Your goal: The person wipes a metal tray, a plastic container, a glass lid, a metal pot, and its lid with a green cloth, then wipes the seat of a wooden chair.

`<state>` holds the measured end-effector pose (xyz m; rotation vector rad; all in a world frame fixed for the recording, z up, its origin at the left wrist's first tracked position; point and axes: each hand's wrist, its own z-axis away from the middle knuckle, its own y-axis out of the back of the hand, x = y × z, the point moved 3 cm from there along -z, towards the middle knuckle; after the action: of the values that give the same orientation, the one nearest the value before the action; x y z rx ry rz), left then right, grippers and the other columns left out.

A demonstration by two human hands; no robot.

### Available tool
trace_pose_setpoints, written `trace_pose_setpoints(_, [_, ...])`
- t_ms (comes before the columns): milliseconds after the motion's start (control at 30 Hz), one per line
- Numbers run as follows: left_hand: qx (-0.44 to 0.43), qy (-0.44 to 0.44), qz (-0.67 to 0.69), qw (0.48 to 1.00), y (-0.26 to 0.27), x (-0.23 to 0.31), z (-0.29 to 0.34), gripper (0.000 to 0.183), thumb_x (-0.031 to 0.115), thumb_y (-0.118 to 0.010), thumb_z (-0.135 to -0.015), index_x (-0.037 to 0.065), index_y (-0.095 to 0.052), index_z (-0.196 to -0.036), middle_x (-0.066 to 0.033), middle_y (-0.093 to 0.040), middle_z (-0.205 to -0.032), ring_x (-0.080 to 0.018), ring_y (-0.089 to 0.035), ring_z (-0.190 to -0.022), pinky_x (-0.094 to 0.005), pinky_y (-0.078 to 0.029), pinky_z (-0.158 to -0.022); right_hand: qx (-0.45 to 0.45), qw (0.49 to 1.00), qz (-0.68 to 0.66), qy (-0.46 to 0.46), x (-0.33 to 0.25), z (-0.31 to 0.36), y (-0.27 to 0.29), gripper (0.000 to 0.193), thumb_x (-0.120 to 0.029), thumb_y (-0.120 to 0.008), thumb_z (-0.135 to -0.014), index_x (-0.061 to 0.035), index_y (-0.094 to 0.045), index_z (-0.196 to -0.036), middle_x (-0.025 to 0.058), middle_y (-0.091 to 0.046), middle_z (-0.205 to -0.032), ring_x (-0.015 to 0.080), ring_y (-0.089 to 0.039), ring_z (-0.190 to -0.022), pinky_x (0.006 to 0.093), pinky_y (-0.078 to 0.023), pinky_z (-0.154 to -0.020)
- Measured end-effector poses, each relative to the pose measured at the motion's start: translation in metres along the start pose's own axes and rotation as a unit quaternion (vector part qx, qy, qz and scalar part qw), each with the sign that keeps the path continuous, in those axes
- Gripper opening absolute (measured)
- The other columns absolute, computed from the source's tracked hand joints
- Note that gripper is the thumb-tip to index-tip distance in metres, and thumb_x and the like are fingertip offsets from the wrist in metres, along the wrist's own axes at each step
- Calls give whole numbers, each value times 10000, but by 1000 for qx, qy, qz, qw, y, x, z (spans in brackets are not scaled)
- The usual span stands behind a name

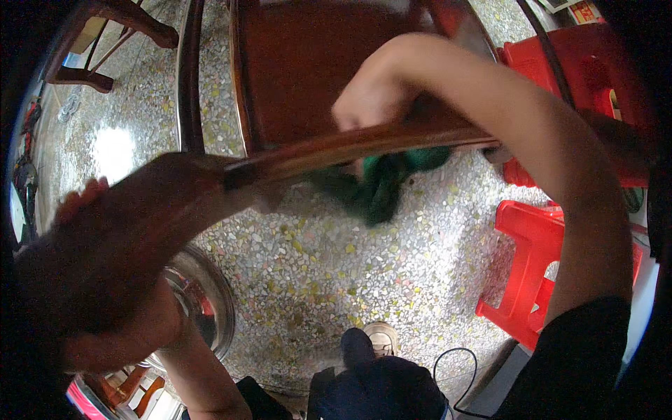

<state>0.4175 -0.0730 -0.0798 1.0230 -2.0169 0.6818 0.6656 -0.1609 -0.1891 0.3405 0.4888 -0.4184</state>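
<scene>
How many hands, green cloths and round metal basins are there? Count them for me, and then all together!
Hands: 2 (left hand, right hand)
Green cloth: 1
Round metal basin: 1
Total: 4

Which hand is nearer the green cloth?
Right. The right hand is midway along the wooden piece, close by the green cloth; the left hand is farther left, gripping the wood's wide end.

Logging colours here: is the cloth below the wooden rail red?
No, the cloth showing below the wooden rail is dark green.
</scene>
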Motion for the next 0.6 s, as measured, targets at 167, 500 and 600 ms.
trace_pose_setpoints(167, [-158, -56, 73, 983, -6, 4, -16, 557, 439, -340, -928, -34, -388, -1218, -239, -559, -1065, -304, -587, -952, -374, -485, -864, 415, 895, -148, 68, 22, 133, -64, 274, -38, -541, -691, -13, -609, -956, 57, -610, -847, 160, -552, -746, 313, -463, -719])
trace_pose_setpoints(500, [-216, -84, -110, 966, 12, -5, -13, 489, 356, -392, -917, -26, -397, -1223, -215, -556, -1096, -295, -571, -984, -370, -465, -880, 769, 348, -498, 200, 72, 91, -267, 494, -106, -551, -764, -1, -472, -1240, 130, -544, -1185, 264, -531, -1065, 358, -410, -942])
trace_pose_setpoints(600, [-228, -91, -153, 957, 12, -9, -14, 471, 332, -408, -914, -23, -400, -1224, -208, -556, -1105, -293, -566, -994, -369, -460, -885, 842, 459, -232, -165, 103, 82, -236, 376, -210, -564, -848, -42, -531, -1183, 106, -571, -1123, 213, -537, -1042, 333, -409, -915])
